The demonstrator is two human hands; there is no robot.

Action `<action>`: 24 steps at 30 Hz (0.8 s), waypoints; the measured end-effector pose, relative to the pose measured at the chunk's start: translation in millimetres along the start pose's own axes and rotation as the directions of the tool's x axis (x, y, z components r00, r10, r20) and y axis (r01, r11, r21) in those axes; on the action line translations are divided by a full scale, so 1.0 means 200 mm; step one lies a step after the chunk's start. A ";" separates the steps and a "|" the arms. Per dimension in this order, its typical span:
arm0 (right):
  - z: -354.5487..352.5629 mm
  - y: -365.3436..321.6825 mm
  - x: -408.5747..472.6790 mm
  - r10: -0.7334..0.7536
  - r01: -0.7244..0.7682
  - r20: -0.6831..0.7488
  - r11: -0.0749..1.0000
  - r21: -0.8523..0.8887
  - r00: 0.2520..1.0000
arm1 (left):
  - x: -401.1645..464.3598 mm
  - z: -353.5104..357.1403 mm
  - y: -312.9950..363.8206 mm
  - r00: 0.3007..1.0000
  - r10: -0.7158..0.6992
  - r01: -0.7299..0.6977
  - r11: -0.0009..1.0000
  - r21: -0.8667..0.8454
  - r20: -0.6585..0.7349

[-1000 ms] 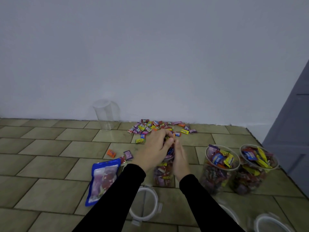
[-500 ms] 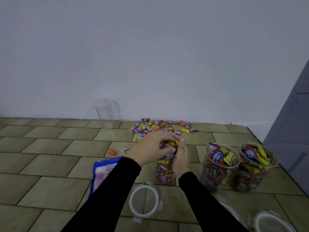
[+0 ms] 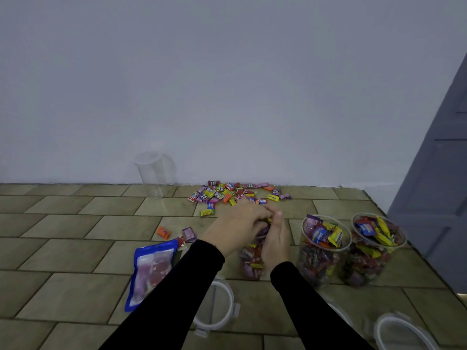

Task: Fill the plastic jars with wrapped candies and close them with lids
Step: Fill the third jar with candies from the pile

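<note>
I am seeing my left hand (image 3: 237,227) gripping candies over the clear, nearly full jar (image 3: 251,261); my right hand (image 3: 276,245) is lying flat against its 3 o'clock side.

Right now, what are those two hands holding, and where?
The left hand grips wrapped candies over the jar mouth; the right hand lies against the jar's side.

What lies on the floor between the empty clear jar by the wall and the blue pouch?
In the head view, mostly bare tile between the empty jar and the blue pouch; only an orange candy lies there, close to the pouch.
</note>
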State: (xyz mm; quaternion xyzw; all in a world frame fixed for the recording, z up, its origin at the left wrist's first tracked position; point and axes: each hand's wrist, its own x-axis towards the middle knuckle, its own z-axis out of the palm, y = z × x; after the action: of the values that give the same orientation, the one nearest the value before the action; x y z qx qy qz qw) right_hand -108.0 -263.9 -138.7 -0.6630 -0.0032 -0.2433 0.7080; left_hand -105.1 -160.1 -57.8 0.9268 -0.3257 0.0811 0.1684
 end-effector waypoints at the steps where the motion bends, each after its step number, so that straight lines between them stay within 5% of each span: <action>1: -0.01 0.00 0.00 -0.014 0.014 -0.001 1.000 -0.004 1.000 | 0.00 0.01 -0.01 1.000 0.000 0.000 1.000 -0.004 -0.017; 18: -0.02 -0.02 0.00 -0.032 0.033 0.013 0.997 -0.070 0.999 | -0.03 -0.07 -0.11 0.995 -0.099 0.099 0.992 -0.079 0.003; 24: -0.03 0.00 0.00 -0.019 0.020 0.013 0.996 -0.091 1.000 | -0.03 -0.10 -0.07 0.999 -0.016 0.022 0.992 -0.126 0.048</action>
State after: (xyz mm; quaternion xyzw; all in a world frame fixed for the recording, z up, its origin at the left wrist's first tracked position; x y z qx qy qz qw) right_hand -109.8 -270.1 -139.1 -0.6960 -0.0027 -0.2463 0.6745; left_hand -101.2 -139.6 -45.2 0.9189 -0.3253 0.0368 0.2199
